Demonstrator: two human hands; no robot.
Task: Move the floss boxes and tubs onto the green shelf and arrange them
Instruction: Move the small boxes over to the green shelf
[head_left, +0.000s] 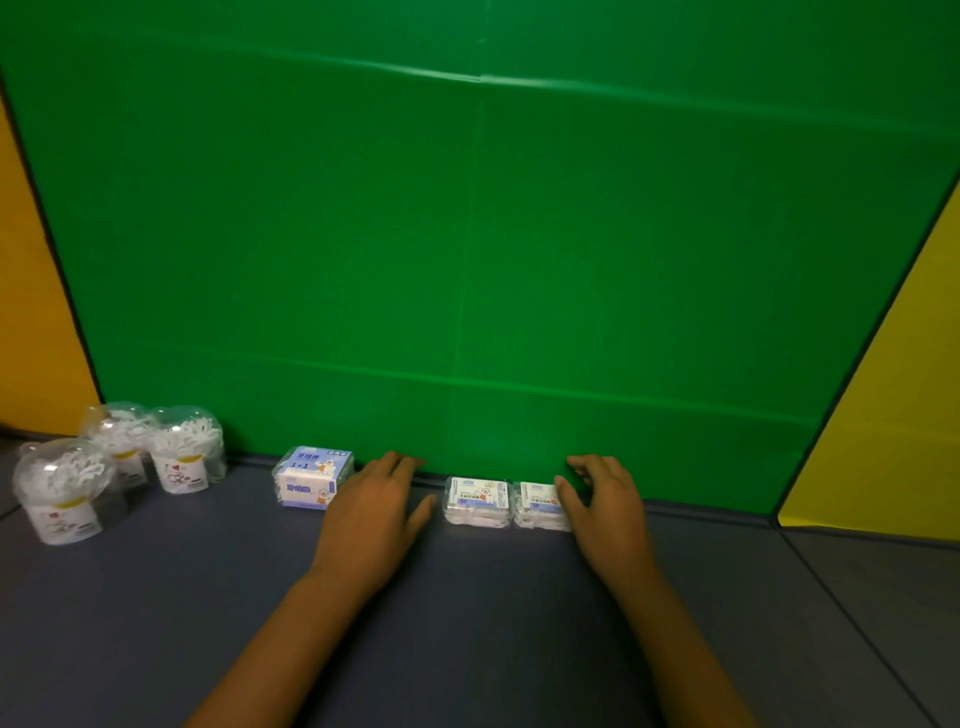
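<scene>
Green shelf surface (467, 234) fills most of the view, creased, with yellow panels (893, 405) at either side and a grey-blue mat (467, 623) in front of it. Two small clear floss boxes sit side by side, touching, at the shelf's near edge: left one (478, 501) fully visible, right one (537, 504) partly covered. Right hand (605, 506) is curled against the right box, thumb on its right end, fingers bent over the back; whether it actually grips I cannot tell. Left hand (376, 512) lies palm down on the mat, fingers together and extended, thumb splayed toward the left box, not touching it. Blue-and-white floss carton (313, 477) sits just left of that hand. Three clear floss tubs (122, 462) cluster at far left on the mat, off the green.
</scene>
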